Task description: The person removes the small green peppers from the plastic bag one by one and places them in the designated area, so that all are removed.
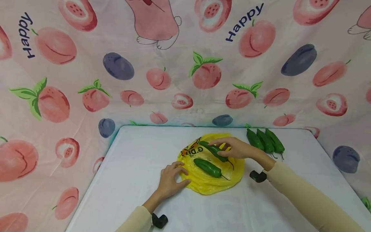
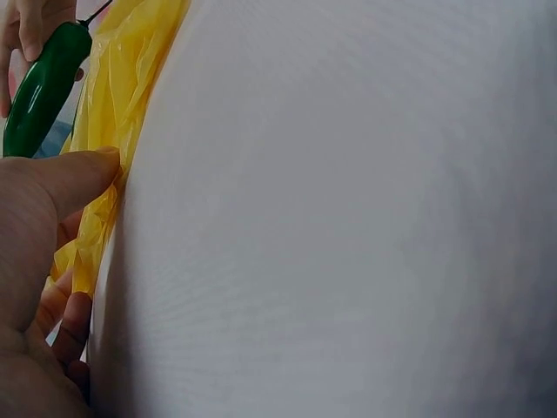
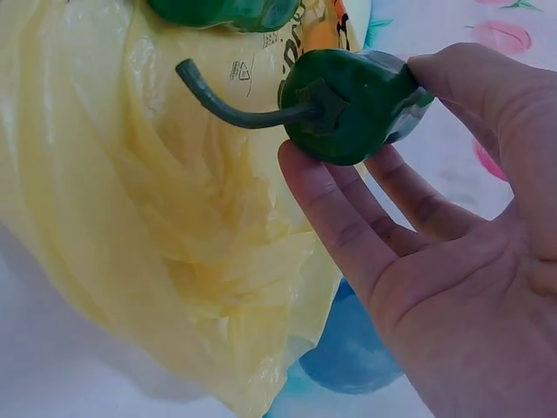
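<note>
My right hand [image 1: 236, 147] pinches a long green pepper [image 1: 214, 150] between thumb and fingers, over the yellow plastic bag [image 1: 200, 184]. In the right wrist view the pepper's curved stem [image 3: 248, 117] points away from the palm. A second green pepper [image 1: 207, 168] lies on the bag, just in front of the held one. At the bag's left edge rests my left hand [image 1: 171, 179], its fingers spread and loosely bent. The left wrist view has the thumb [image 2: 83, 178] touching the crumpled bag film [image 2: 126, 78].
Three more green peppers [image 1: 265, 141] lie side by side at the back right of the white table [image 1: 136, 154]. Behind it hangs a fruit-print cloth [image 1: 174, 61]. Black wrist pieces [image 1: 258, 176] sit on both forearms.
</note>
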Tool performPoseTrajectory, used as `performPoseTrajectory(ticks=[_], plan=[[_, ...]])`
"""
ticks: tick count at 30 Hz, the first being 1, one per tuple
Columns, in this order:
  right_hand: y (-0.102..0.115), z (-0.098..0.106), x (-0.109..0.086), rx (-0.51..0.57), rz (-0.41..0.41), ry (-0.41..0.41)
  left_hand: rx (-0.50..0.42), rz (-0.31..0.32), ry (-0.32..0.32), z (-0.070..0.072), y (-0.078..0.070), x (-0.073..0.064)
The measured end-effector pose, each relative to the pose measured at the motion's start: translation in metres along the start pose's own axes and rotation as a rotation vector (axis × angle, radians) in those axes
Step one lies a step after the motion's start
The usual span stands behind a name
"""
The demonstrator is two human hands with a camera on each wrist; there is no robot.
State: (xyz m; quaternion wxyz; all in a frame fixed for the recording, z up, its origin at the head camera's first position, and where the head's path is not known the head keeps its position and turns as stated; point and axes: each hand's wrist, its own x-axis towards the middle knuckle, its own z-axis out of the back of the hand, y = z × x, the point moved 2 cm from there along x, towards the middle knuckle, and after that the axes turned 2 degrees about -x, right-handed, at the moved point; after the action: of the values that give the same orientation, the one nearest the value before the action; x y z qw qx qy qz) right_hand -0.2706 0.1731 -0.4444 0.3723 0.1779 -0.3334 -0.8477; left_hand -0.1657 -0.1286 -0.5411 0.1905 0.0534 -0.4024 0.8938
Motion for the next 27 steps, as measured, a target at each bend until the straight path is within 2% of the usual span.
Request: performPoseTrajectory(ticks=[27], plan=[[-0.016,0.011,-0.046,0.046,-0.025,-0.092,-0.009,0.017,0.018,-0.001,0.002,0.001]])
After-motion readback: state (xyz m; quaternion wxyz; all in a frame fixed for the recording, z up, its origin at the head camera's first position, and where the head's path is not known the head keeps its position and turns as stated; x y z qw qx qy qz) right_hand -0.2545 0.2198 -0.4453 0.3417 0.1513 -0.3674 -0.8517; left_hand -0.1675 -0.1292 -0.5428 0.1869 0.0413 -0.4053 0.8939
